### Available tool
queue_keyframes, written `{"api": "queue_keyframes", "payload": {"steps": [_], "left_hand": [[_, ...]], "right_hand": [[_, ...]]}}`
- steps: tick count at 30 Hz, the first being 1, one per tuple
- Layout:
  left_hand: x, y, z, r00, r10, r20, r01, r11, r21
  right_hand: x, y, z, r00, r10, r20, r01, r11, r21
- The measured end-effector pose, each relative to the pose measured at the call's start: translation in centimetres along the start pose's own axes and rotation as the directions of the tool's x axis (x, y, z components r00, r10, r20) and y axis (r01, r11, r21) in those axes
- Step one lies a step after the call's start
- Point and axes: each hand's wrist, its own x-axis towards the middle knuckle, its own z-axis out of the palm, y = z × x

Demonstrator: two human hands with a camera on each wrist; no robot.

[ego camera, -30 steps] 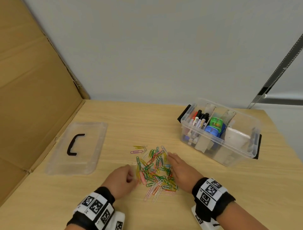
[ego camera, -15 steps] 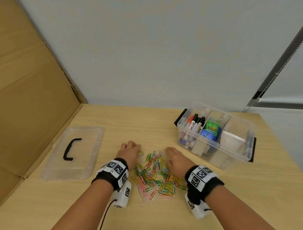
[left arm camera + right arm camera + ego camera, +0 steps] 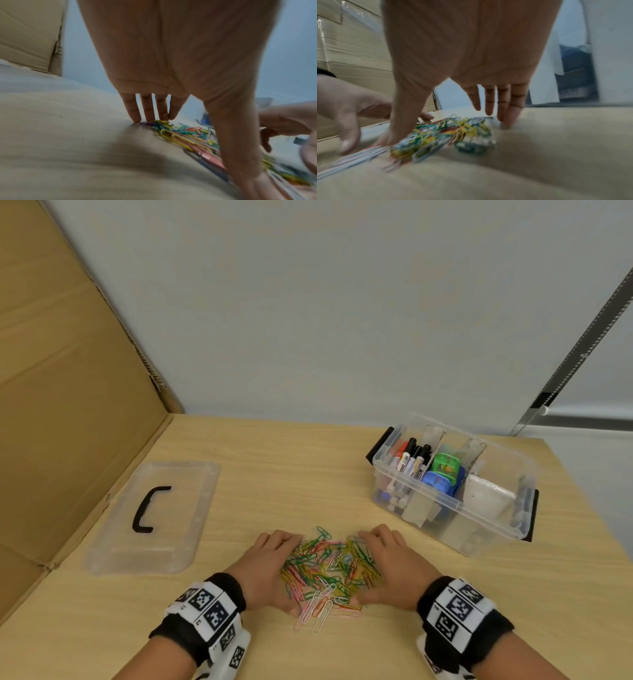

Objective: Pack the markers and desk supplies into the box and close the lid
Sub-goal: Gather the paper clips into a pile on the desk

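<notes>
Where two hands [image 3: 270,563] [image 3: 387,566] meet: one paperclip pile [image 3: 325,570].

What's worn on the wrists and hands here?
Both hands are bare, no gloves or sleeves. The left hand and right hand each carry a black wristband wrapped in a white strip of black square fiducial markers, with a white camera housing hung beneath the wrist.

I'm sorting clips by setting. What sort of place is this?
Probably a makeshift recording station in an office or lab: a bare wooden table against a plain wall, screened on one side by a cardboard sheet.
</notes>
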Motion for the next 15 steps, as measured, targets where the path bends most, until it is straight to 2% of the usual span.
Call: {"api": "queue_keyframes", "payload": {"steps": [2, 6, 11, 15], "left_hand": [[0.2, -0.1, 0.4, 0.999, 0.007, -0.032, -0.006, 0.999, 0.038], [0.9, 0.2, -0.2, 0.994, 0.026, -0.107, -0.025, 1.0, 0.011], [1.1, 1.2, -0.1, 0.986, 0.037, -0.161, -0.029, 0.998, 0.051], [1.2, 1.3, -0.2, 0.981, 0.031, -0.191, -0.009, 0.994, 0.111]], "right_hand": [[-0.5, -0.2, 0.8, 0.999, 0.044, 0.016, -0.043, 0.999, -0.021], [0.9, -1.8, 1.6, 0.996, 0.064, -0.054, -0.062, 0.997, 0.048], [1.7, -3.4, 2.1, 0.99, 0.101, -0.095, -0.107, 0.992, -0.06], [1.9, -3.3, 2.0, 0.987, 0.088, -0.134, -0.098, 0.992, -0.074]]}}
